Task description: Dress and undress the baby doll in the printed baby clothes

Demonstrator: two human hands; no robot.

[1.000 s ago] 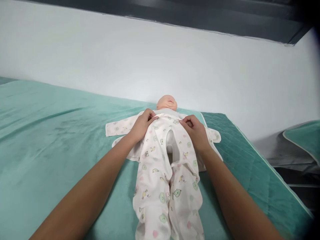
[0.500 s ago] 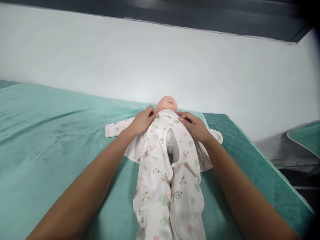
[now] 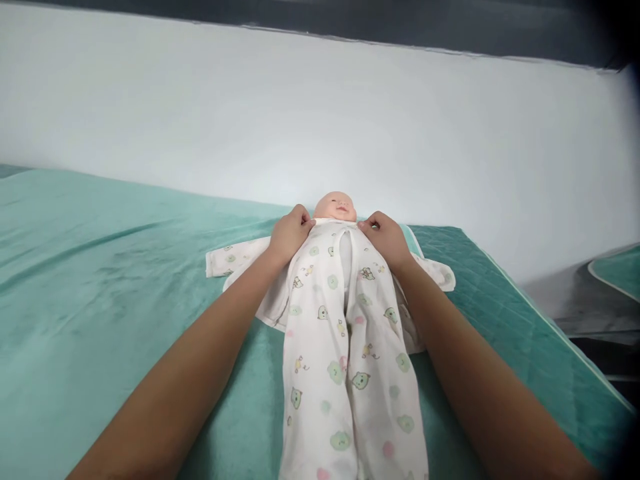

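Observation:
A doll point(image 3: 336, 206) lies on its back, its head toward the wall. White printed trousers point(image 3: 320, 347) are spread over its body up to the neck, their legs running toward me. Under them a white printed top point(image 3: 235, 257) shows, sleeves out to both sides. My left hand point(image 3: 293, 233) is closed on the trousers' upper edge, left of the doll's neck. On the right of the neck, my right hand point(image 3: 385, 235) pinches the other end of that edge. The doll's body is hidden beneath the cloth.
Everything lies on a green bed cover point(image 3: 110, 287) with a quilted right part point(image 3: 490, 307). A white wall point(image 3: 300, 107) stands behind, below a dark beam point(image 3: 350, 20). Another green padded surface point(image 3: 620, 270) is at the far right.
The trousers have been pulled up toward the doll's neck, and the opening between their legs has narrowed and moved higher. Both hands have closed more tightly on the cloth.

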